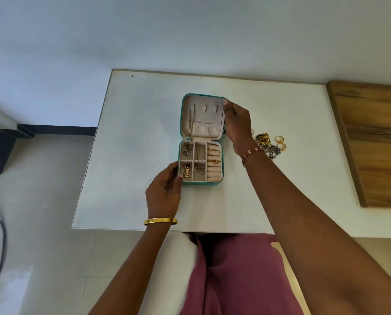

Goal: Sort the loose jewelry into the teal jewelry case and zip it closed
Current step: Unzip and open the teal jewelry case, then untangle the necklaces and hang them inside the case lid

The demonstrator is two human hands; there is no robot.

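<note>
White bench [126,155], teal jewelry case [200,183] open at centre. Left hand [165,192] grips the tray's near-left corner; right hand [236,123] pinches the lid's right edge. Loose jewelry [268,143] lies just beyond the right wrist — unsorted. Judgement: steady the tray and keep the lid open until that pile is in; zip last.

The teal jewelry case [200,139] lies open on the tabletop [133,144], lid [202,118] at twelve o'clock, tray [200,163] at six. A thin chain [190,123] hangs down the lid's beige lining. Gold pieces sit in the tray's compartments, rings [213,156] pushed into the rolls. Loose jewelry [268,142] lies heaped at three o'clock of the case, apart from it.
</note>
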